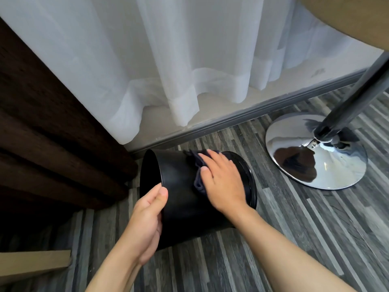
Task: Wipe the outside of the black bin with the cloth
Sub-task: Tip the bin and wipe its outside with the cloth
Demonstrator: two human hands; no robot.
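Note:
The black bin (181, 199) lies on its side on the grey striped floor, its open mouth turned left and its base to the right. My left hand (145, 224) grips the rim of the mouth, thumb on the outer wall. My right hand (223, 180) lies flat on the upper side of the bin, pressing a dark cloth (197, 171) against the wall. Most of the cloth is hidden under my palm; folds stick out at the fingers' left.
A chrome pedestal base (315, 152) with its dark pole (357, 102) stands to the right, under a round tabletop (357, 17). A white sheer curtain (168, 70) hangs behind, a brown drape (52, 133) at left. A grey skirting board (242, 116) runs along the wall.

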